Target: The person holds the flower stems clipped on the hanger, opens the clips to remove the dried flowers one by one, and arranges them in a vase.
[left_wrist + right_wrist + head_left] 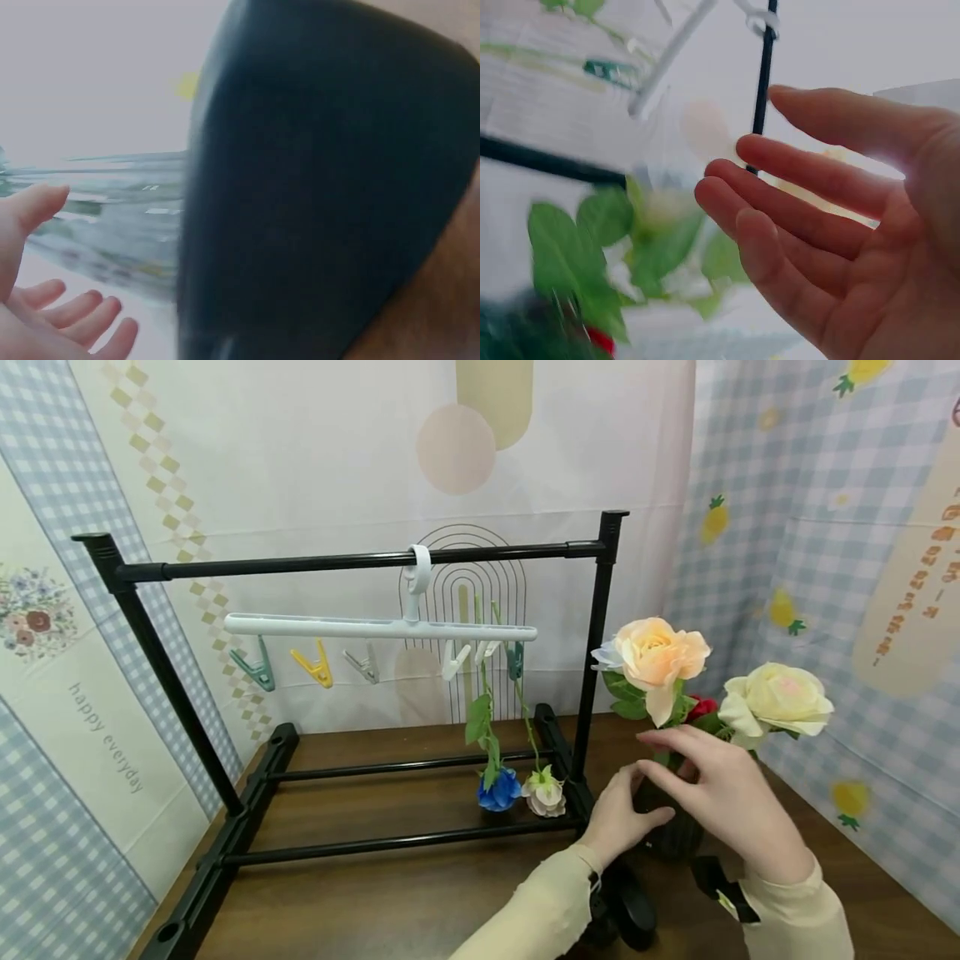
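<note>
Presently | left hand (621, 817), right hand (723, 787): fingers relaxed, holding nothing, beside vase (677, 837) | risk: vase might tip; cause: either snagging peach rose (660, 656) above it

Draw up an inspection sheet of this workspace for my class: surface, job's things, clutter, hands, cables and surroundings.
Surface: brown wood-look tabletop under a black tubular rack.
Job's things: white plastic hanger on the rack's top bar; blue rose-like flower and cream rose-like flower hang head-down from its plastic clips; large peach flower, pale yellow flower and partly hidden red flower stand in a ribbed glass-like vase.
Clutter: black rounded object by the left sleeve; worn or resting, cannot tell.
Left hand: beside the vase, nothing visibly held.
Right hand: below the flowers, fingers extended, nothing held.
Cables: nothing seen.
Surroundings: white patterned cloth behind; blue-and-white checked cloth at both sides.
</note>
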Demonstrator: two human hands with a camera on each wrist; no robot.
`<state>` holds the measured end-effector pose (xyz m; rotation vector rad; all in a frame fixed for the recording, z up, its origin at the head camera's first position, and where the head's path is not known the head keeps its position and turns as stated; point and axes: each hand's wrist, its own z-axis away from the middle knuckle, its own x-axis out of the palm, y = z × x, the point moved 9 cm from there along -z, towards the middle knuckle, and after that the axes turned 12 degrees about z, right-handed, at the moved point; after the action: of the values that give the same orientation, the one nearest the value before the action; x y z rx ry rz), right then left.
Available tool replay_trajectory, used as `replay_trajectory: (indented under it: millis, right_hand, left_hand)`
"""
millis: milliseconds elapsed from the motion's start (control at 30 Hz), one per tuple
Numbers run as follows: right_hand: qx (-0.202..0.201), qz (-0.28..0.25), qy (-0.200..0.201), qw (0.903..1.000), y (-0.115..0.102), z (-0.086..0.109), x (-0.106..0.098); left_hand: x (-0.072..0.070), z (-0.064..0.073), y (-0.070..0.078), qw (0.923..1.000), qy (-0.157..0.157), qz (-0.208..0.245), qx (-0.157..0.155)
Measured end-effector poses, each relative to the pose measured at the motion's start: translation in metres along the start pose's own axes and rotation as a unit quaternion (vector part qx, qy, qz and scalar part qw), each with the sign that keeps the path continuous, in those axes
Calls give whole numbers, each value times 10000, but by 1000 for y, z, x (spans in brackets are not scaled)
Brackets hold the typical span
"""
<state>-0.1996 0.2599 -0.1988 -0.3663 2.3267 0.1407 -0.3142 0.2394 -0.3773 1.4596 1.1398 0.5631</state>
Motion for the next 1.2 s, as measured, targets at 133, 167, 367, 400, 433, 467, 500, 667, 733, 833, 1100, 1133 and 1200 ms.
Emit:
replay_trajectory:
  millis: [133, 167, 367, 400, 433, 467, 500, 667, 733, 833, 1100, 1133, 1200]
  right_hand:
    - [-357, -336, -135, 9987, -19, -5, 16]
    - [-443, -417, -170, 9980, -24, -6, 20]
    - [-756, -998, -301, 9917, -45, -18, 43]
    - [-745, -1047, -319, 9912, -46, -21, 46]
    - [-703, -1089, -354, 9909, -47, -24, 50]
    - [-645, -1105, -382, 9910, -47, -27, 55]
    - [-569, -1099, -399, 9915, -47, -31, 59]
    - [-76, -986, -174, 9950, -41, -58, 77]
    - [103, -1027, 11, 9947, -40, -70, 83]
    - [334, -1266, 89, 9914, -40, -88, 94]
    - [910, -2054, -379, 9737, -50, -128, 123]
    - [997, -2103, -447, 9715, -51, -132, 126]
    - [1151, -2152, -595, 9679, -52, -137, 133]
  left_hand:
    - [-19, 6, 10, 9987, -82, -468, 189]
    - [-27, 7, 15, 9975, -42, -638, 303]
    - [-86, 15, 50, 9848, 764, -991, 1209]
    - [-98, 17, 54, 9828, 983, -882, 1292]
    - [-111, 18, 58, 9813, 1218, -687, 1322]
    - [-123, 20, 60, 9789, 1462, -497, 1339]
    - [-135, 21, 63, 9745, 1736, -387, 1366]
    - [-187, 23, 69, 9433, 2982, -209, 1444]
    - [-201, 21, 68, 9338, 3278, -399, 1377]
    - [-217, 17, 63, 9281, 3478, -694, 1134]
    - [-249, -2, 41, 9311, 3611, -396, 322]
    - [-251, -5, 39, 9324, 3599, -250, 238]
    - [-252, -10, 36, 9338, 3576, -8, 99]
